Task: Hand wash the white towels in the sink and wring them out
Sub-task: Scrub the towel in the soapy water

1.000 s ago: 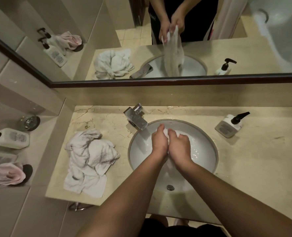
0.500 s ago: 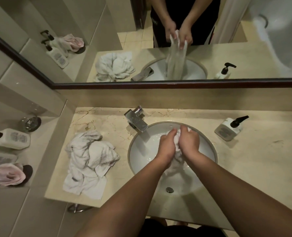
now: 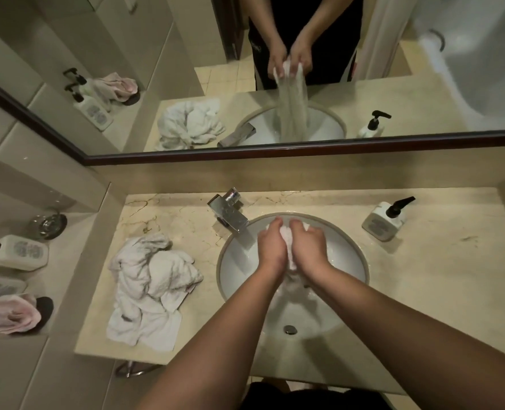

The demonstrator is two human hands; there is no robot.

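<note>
- Fingers of the left hand (image 3: 272, 247) and right hand (image 3: 309, 247) curl tightly round the top of a white towel (image 3: 286, 247), bunched between both palms.
- The towel's lower part hangs into the round white sink (image 3: 349, 261), above its drain (image 3: 289, 329).
- A chrome faucet (image 3: 229, 211) stands at the basin's back left rim.
- More white towels (image 3: 150, 285) lie heaped on the marble counter (image 3: 423, 276), left of the basin; a soap dispenser (image 3: 386, 220) sits at right.
- A mirror (image 3: 393, 93) backs the counter.
- Both forearms reach forward, wrists close together.
</note>
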